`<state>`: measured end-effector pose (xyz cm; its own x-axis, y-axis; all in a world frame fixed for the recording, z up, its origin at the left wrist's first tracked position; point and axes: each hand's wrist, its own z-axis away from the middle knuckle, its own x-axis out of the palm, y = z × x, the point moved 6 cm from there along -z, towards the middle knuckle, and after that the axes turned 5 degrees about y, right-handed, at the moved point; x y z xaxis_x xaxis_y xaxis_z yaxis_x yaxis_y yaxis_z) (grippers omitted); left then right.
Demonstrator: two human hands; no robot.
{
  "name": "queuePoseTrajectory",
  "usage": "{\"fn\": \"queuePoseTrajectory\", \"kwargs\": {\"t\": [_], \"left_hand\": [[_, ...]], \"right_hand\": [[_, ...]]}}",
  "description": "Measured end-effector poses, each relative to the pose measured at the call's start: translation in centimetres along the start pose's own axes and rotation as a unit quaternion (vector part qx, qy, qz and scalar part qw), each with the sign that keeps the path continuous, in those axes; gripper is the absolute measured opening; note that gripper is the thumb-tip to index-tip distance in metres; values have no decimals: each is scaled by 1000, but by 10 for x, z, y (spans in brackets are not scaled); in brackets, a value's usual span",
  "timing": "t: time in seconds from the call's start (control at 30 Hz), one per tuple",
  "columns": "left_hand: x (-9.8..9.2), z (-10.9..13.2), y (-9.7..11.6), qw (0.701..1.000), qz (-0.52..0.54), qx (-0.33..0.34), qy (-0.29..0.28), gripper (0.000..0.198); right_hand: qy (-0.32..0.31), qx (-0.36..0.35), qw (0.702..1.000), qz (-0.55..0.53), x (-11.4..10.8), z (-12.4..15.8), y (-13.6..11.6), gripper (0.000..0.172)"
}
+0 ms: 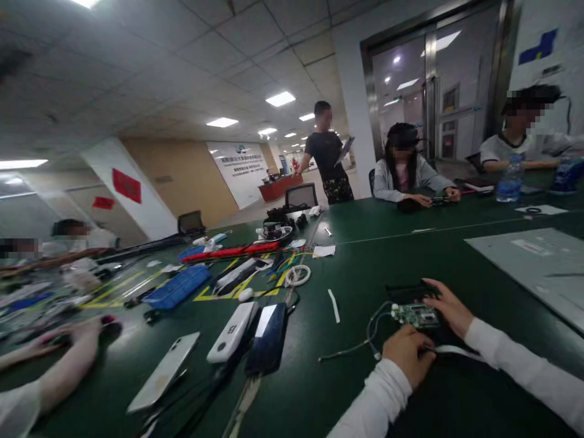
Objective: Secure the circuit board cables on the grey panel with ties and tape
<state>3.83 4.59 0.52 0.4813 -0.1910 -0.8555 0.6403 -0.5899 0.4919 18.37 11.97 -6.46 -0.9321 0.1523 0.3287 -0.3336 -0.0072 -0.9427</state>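
We see a moderately lit room under rectangular ceiling panels (280,99) that burn out to white, with the grey ceiling (150,55) dimmer between them, reflected lights in the glass door (396,91) and a soft sheen on the dark green table (365,261). Toward the left edge we find things smeared and stretched, a co-worker's arm (70,362) among them, and wide-angle distortion tilts the room's lines; nearer us, the circuit board (416,316) is clearer, though its fine detail stays soft.
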Motion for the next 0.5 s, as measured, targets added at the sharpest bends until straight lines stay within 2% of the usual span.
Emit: {"fn": "queuePoseTrajectory", "kwargs": {"t": [0.2,0.5], "left_hand": [[5,0,4,1000,-8,14,6,26],[4,-4,9,1000,13,-5,6,17]], "right_hand": [[-2,7,1000,-2,1,4,-4,68],[-3,15,1000,-20,3,5,-7,67]]}}
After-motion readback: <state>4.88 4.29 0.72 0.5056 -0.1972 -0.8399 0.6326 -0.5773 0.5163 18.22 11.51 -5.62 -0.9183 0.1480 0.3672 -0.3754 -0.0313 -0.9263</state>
